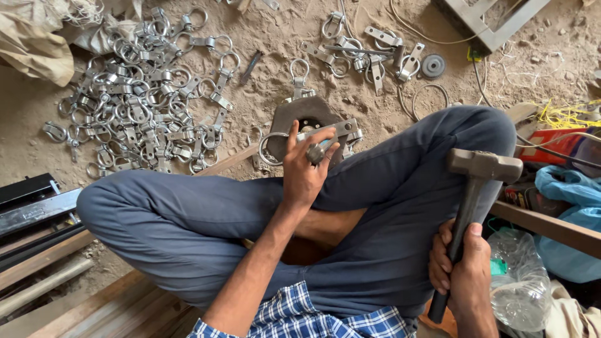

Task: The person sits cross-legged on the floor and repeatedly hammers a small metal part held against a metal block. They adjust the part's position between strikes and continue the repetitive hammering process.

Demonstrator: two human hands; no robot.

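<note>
Steel hammer [483,168] upright, clenched in right hand [462,270]; left hand [305,169] pinching small bolt [315,153].

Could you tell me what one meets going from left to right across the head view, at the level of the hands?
Black metal bars → pile of metal shackles → left hand pinching a small metal piece → hammer gripped by the right hand → clear plastic bottle → blue bag.
</note>
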